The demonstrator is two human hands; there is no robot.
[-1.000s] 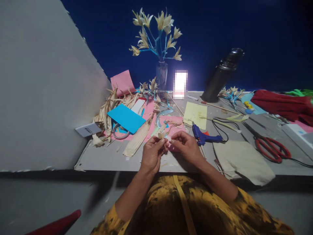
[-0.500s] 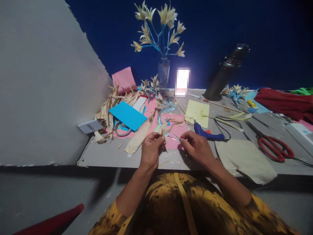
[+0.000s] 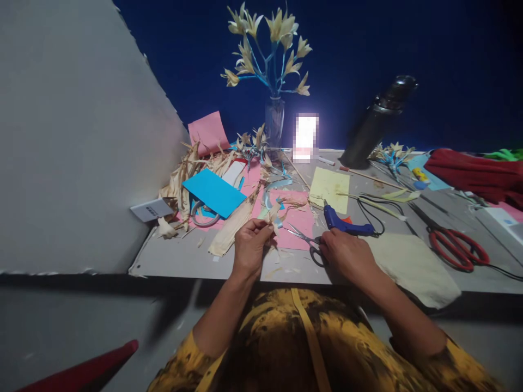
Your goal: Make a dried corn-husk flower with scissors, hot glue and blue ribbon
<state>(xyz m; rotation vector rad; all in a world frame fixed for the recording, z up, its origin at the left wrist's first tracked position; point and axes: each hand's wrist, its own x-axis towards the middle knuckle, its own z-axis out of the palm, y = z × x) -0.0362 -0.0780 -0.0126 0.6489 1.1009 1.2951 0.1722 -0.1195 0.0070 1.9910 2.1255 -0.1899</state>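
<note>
My left hand (image 3: 250, 247) pinches a small dried husk piece (image 3: 273, 216), pale and petal-like, between thumb and fingertips. Small dark-handled scissors (image 3: 301, 235) lie on the table with their blades pointing towards that piece. My right hand (image 3: 347, 253) is palm down beside the scissors' handles, its fingers loosely bent and seemingly empty. Just above its fingers lies a blue glue gun (image 3: 347, 222); whether they touch it I cannot tell. Pink paper (image 3: 296, 204) with husk scraps lies beneath the work. A long flat husk (image 3: 229, 234) lies left of my left hand.
A glass vase (image 3: 274, 121) with husk flowers stands at the back near a dark flask (image 3: 373, 130). Red-handled scissors (image 3: 457, 247) and a cream cloth (image 3: 408, 267) lie at right. Blue paper (image 3: 214, 193) covers part of a husk pile (image 3: 177, 179) at left.
My right hand has let go of the small scissors and moved right, towards the glue gun. The scissors now lie in fuller view. My left hand still holds the husk piece.
</note>
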